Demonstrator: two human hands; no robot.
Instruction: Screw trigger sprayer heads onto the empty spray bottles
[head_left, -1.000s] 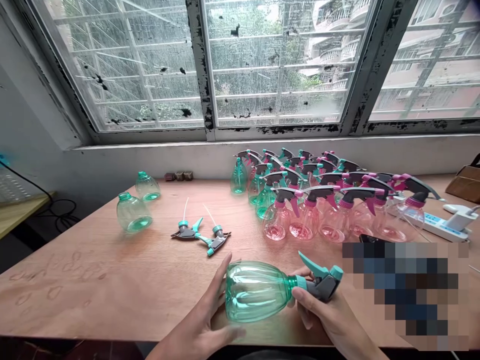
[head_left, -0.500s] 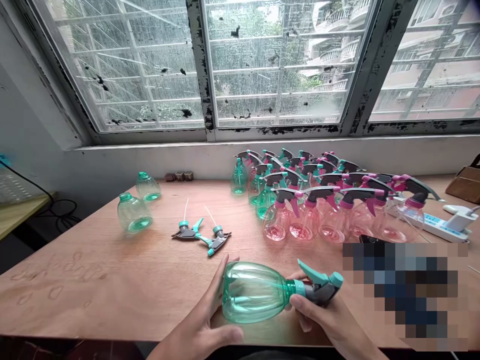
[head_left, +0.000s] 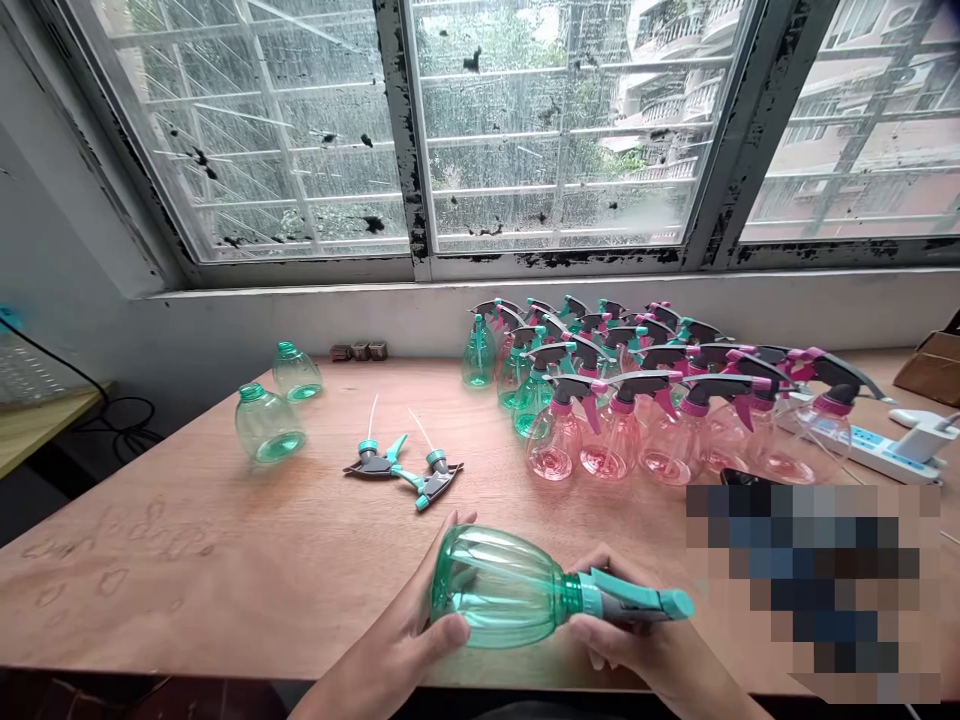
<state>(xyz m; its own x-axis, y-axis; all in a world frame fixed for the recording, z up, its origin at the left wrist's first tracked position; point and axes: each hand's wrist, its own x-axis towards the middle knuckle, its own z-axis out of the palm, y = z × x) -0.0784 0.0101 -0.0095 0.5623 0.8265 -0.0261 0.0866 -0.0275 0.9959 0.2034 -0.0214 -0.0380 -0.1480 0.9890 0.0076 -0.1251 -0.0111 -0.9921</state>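
A clear green spray bottle (head_left: 499,588) lies on its side in the air above the table's front edge, its base to the left. My left hand (head_left: 409,620) is wrapped round the base end, thumb against the lower side. My right hand (head_left: 637,635) grips the grey and turquoise trigger sprayer (head_left: 637,598) by its collar, at the bottle's neck; some of its fingers are hidden behind. The sprayer sits on the neck, with its tube inside the bottle. Beyond my hands lie two loose trigger sprayers (head_left: 375,460), tubes pointing up and away.
Two open green bottles (head_left: 270,428) stand at the left. Several pink and green spray bottles (head_left: 551,450) crowd the right middle. A power strip (head_left: 862,440), a brown box (head_left: 930,365) and a blurred-out patch (head_left: 832,570) are at the right. Small dark blocks (head_left: 360,352) rest by the wall.
The sprayer has turned about the neck, its trigger now facing more toward me. The bottle has shifted slightly left, and my left thumb has closed onto it.
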